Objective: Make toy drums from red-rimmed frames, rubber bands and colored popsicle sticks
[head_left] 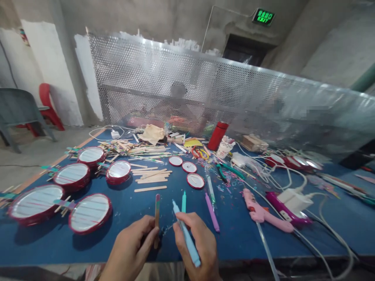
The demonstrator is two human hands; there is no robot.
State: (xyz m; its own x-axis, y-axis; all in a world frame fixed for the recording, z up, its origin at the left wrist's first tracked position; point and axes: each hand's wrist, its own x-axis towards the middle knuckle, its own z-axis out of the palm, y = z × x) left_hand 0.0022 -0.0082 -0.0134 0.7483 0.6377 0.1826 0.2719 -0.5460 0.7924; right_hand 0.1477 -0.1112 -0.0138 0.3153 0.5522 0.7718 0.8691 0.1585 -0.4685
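My left hand (131, 249) pinches a wooden craft stick (157, 216) and holds it upright near the table's front edge; the stick's top end is coloured. My right hand (200, 246) is closed round a light blue marker (186, 234), tip pointing up and left toward the stick. A teal marker (183, 201) lies just beyond my right hand, and a purple marker (212, 212) lies to its right on the blue table (234, 230).
Several red-rimmed round mirrors (89, 212) with sticks attached sit at left. Loose wooden sticks (150, 175), small round lids (195, 180), a pink glue gun (260, 212), a purple glue gun (285, 210), cables, a red bottle (217, 135) and a perforated metal screen (205, 89) lie beyond.
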